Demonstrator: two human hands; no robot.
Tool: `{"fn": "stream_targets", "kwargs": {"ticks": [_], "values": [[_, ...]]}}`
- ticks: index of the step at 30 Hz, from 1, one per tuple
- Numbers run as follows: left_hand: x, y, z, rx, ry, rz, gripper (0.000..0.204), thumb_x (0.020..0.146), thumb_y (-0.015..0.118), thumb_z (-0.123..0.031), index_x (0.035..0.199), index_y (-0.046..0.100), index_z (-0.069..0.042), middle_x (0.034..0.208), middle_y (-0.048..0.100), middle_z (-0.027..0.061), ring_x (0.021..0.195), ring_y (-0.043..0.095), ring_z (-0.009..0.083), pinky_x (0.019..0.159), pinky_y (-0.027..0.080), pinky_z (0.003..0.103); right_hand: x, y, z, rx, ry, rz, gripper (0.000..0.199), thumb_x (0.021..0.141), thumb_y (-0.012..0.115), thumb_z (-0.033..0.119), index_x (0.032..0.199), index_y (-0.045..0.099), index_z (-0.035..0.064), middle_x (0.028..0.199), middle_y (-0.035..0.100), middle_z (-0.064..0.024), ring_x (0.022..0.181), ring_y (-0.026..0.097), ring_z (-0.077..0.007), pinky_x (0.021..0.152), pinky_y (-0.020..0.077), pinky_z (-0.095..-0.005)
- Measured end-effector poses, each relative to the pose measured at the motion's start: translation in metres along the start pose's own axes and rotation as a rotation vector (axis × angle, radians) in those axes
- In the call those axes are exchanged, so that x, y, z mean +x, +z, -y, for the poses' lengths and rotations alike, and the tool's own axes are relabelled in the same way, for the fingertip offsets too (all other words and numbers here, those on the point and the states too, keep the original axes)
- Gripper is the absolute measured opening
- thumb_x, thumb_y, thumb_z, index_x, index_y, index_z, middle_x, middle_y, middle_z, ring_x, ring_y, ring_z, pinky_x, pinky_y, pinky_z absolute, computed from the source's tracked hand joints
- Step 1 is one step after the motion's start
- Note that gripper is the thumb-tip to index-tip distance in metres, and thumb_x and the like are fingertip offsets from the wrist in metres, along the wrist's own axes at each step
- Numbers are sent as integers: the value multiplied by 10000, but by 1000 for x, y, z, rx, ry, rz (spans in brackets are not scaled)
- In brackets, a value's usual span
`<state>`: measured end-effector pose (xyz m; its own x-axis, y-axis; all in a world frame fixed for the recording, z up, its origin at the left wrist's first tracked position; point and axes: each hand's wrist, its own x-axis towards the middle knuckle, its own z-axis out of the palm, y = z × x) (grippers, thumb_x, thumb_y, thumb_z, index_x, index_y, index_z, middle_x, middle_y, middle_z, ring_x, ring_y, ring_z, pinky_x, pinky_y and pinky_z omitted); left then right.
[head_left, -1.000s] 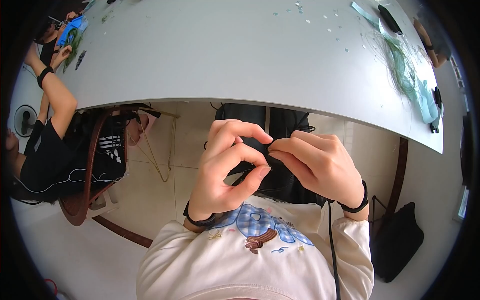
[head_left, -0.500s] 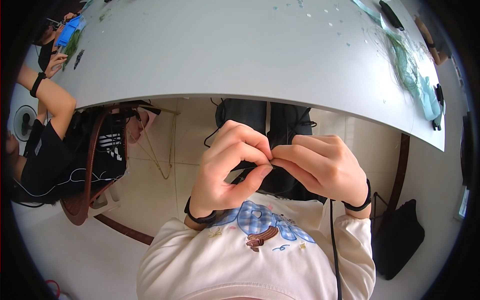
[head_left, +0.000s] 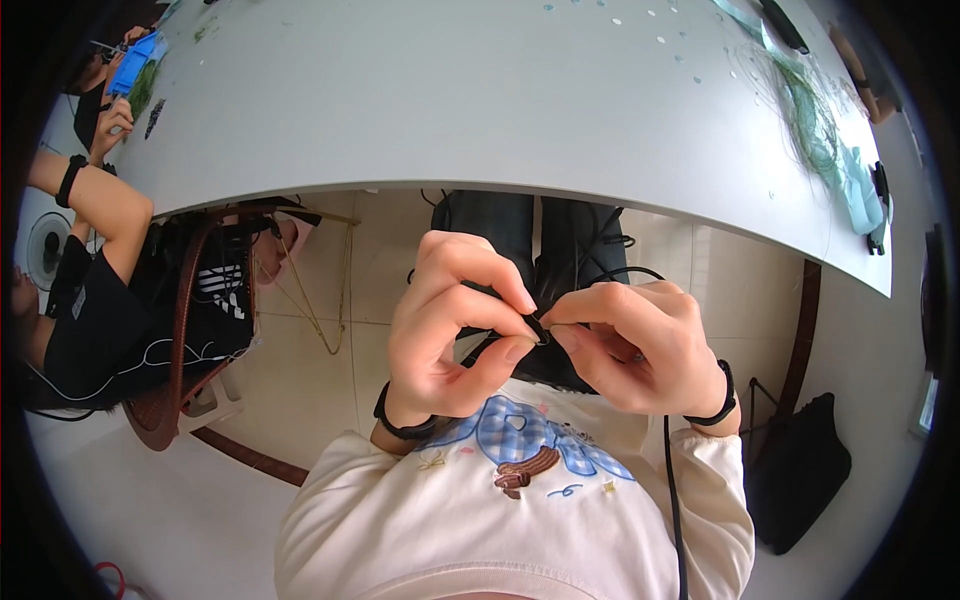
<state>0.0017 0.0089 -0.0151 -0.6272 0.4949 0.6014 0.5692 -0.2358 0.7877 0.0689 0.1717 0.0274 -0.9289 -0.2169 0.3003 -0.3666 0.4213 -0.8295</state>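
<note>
"What's on your left?"
"A co-worker's arm (head_left: pixel 110 192) beside the worktop (head_left: pixel 450 120), with a blue holder (head_left: pixel 132 66) beyond. Next is my left hand (head_left: pixel 445 335), its fingers pinching a small dark piece (head_left: pixel 541 327)."
"Where exactly?"
"Between my two hands, over my legs (head_left: pixel 485 230), off the worktop's near edge. It's too small to identify. My right hand (head_left: pixel 645 340) meets it with thumb and index close together; I can't tell whether they grip or just touch."
"Farther right?"
"Teal ribbon (head_left: pixel 859 190) on the worktop, well apart from my hands."
"Which step is this?"
"Fine fingertip work on the piece, I'd judge; the next move calls for a steady left pinch and a light right touch."
</note>
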Motion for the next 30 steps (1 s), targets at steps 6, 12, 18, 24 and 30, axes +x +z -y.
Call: {"fn": "stream_targets", "kwargs": {"ticks": [6, 12, 18, 24, 30], "values": [[0, 6, 2, -17, 148, -176, 120, 561, 606, -13, 657, 552, -61, 852, 559, 93, 736, 448, 207, 640, 355, 297, -3, 8, 1, 2, -62, -116, 186, 660, 533, -86, 823, 532, 4, 549, 507, -55, 406, 486, -183, 368, 375, -276], [1, 6, 4, -51, 209, -171, 120, 562, 592, -4, 661, 551, -59, 826, 578, 90, 700, 463, 196, 631, 354, 282, -3, 11, -1, 24, -162, -92, 210, 648, 540, -90, 834, 547, 6, 533, 490, -45, 385, 460, -175, 345, 350, -274], [-3, 7, 5, -107, 181, -171, 141, 562, 588, 6, 679, 547, -62, 787, 589, 73, 671, 467, 186, 636, 353, 282, -2, 14, -2, 98, -143, -100, 198, 660, 548, -87, 832, 550, 11, 525, 479, -46, 383, 456, -175, 342, 343, -274], [-4, 7, 6, -144, 190, -166, 138, 579, 585, 18, 691, 544, -51, 747, 583, 72, 644, 447, 177, 594, 344, 277, -2, 15, -4, 83, -164, -95, 178, 670, 566, -73, 829, 547, 4, 528, 490, -47, 382, 459, -172, 345, 345, -269], [-5, 8, 7, -169, 167, -186, 118, 621, 596, 8, 714, 540, -38, 731, 573, 74, 630, 420, 178, 567, 340, 264, -2, 11, 1, 55, -82, -60, 171, 675, 592, -57, 831, 543, -8, 523, 504, -39, 376, 464, -148, 339, 345, -252]]}}
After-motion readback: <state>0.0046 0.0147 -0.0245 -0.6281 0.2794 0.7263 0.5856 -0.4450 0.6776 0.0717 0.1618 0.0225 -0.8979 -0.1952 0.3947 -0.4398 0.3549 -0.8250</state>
